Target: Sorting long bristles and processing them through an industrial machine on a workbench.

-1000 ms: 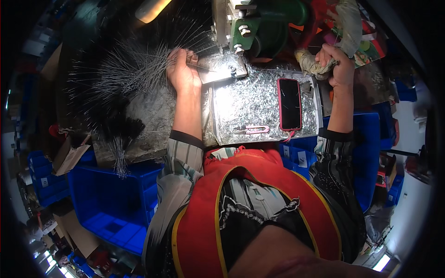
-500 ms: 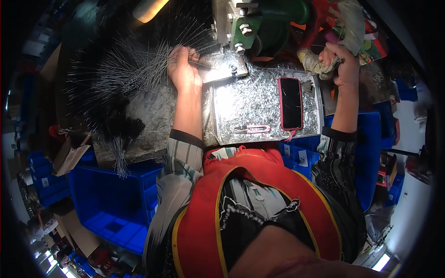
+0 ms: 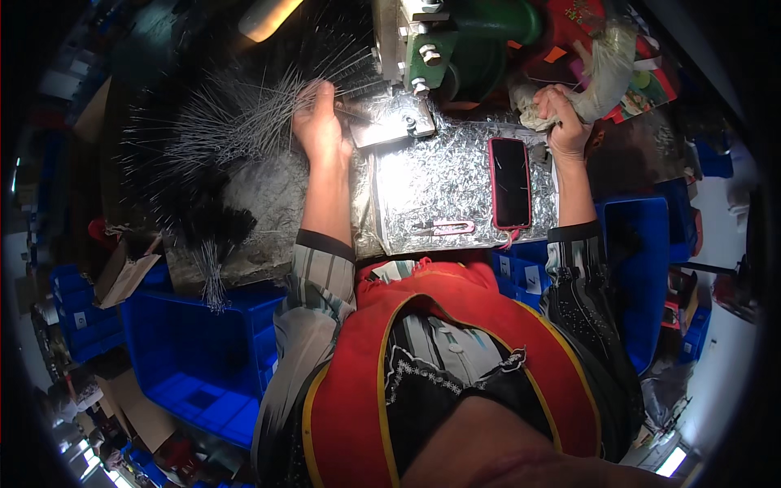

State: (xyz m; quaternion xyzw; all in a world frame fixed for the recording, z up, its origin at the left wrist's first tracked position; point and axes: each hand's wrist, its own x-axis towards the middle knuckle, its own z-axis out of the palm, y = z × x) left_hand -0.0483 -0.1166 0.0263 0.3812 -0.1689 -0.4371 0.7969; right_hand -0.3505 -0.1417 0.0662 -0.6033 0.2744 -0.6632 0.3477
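My left hand [image 3: 319, 122] grips a bundle of thin metal wires [image 3: 220, 130] that fan out to the left over a heap of the same wires. The wire ends point toward a metal plate [image 3: 394, 122] at the foot of a green machine [image 3: 468, 32]. My right hand [image 3: 561, 114] is closed on a crumpled whitish plastic bag [image 3: 606, 69] at the right of the bench. Between my hands lies a tray full of short shiny metal clippings [image 3: 443, 183].
A phone in a pink case [image 3: 510, 180] and a small pink tool [image 3: 447, 228] lie on the clippings. Blue plastic bins [image 3: 203, 358] stand below the bench at left, more blue bins [image 3: 639, 268] at right. A cardboard box [image 3: 122, 272] sits at left.
My right hand has shifted slightly on the plastic bag, drawing a little lower and left. My left hand stays on the wire bundle by the metal plate.
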